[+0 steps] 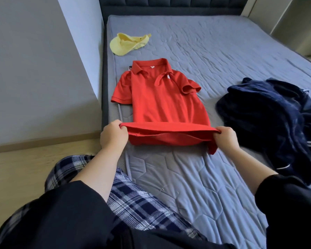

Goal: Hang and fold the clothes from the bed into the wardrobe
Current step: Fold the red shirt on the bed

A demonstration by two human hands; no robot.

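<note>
Shirt: red polo shirt (158, 97) lies flat on the bed (214, 56), hem lifted.
Hands: my left hand (113, 136) and right hand (226, 139) each pinch a hem corner.
Risk: uneven pull could skew my fold.

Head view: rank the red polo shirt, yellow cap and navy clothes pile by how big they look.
Red polo shirt and navy clothes pile: alike, pile cut by the frame; unranked.
Yellow cap: smallest, though farthest.

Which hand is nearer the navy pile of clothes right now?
Right. The right hand grips the hem of the red polo at the end beside the navy pile; the left hand grips the hem's other end, across the shirt from it.
</note>
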